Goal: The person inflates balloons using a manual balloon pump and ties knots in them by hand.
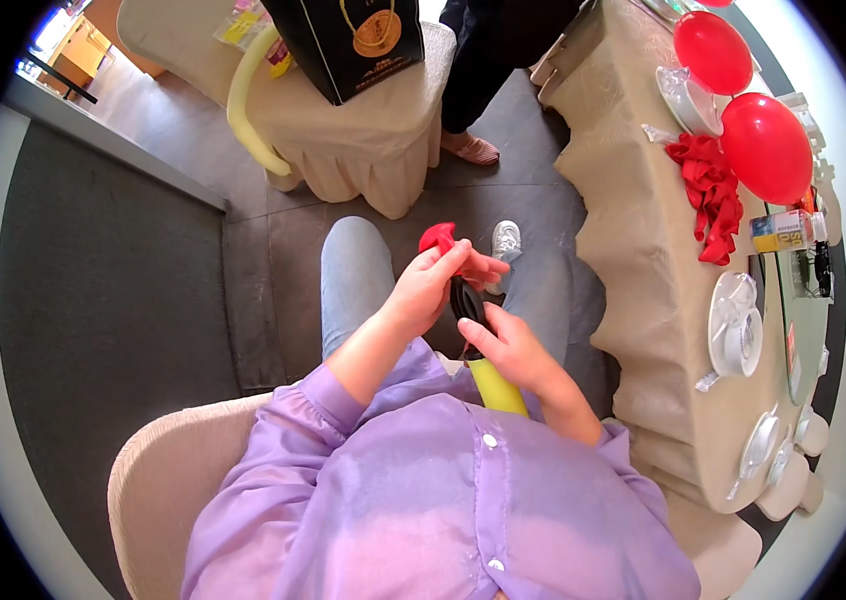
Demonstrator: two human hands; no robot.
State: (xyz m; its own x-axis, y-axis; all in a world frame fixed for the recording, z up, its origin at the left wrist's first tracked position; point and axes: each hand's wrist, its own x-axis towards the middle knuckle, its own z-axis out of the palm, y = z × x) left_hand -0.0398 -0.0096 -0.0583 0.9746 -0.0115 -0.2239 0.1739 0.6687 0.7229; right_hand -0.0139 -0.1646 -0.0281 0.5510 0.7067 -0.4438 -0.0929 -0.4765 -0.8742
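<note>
A small red balloon (437,237), limp, is pinched in the fingers of my left hand (427,288), above my lap. Just below it, my right hand (510,350) is wrapped round a hand pump with a black top (466,302) and a yellow-green body (497,388). The pump's black end lies close beside the fingers of my left hand. Whether the balloon's neck sits on the pump's nozzle is hidden by my fingers.
On the right, a cloth-covered table (633,230) holds inflated red balloons (766,148), limp red balloons (711,195), wrapped dishes (736,325) and a bottle (783,231). Ahead, a covered chair (343,130) bears a black bag (343,45) and a long pale balloon (243,110). A person's leg (483,70) stands beside it.
</note>
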